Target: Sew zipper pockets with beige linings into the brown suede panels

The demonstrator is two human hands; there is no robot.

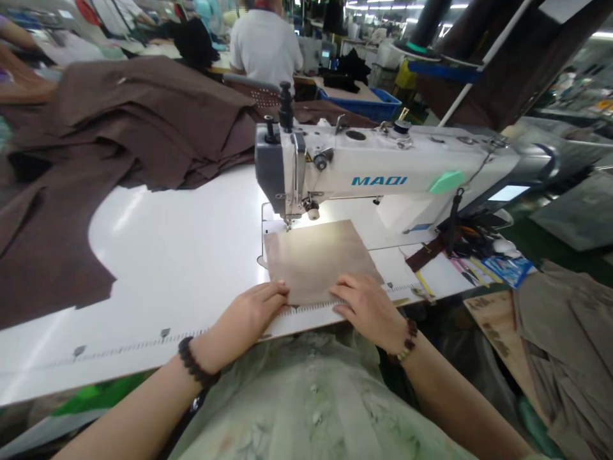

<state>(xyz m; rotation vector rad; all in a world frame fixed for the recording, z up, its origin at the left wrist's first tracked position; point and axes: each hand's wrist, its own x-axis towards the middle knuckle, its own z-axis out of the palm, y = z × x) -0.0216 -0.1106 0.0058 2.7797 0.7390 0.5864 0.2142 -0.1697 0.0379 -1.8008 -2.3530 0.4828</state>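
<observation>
Open and gripping nothing, the left hand [253,306] and right hand [366,303] press the cloth [316,259] flat before the sewing machine [383,169]; even pressure should keep it square.

The brand name "MAQI" is printed in blue capitals on the white sewing machine [383,167]. No other writing is legible.

The left hand [253,312] lies palm down with fingers bent and fingertips on the near left corner of the flat tan rectangular fabric piece [316,255]. Its thumb is hidden, so a pinch cannot be confirmed. The right hand [366,303] lies palm down, fingers extended flat on the piece's near right edge. Both bare forearms converge from its near side.
</observation>
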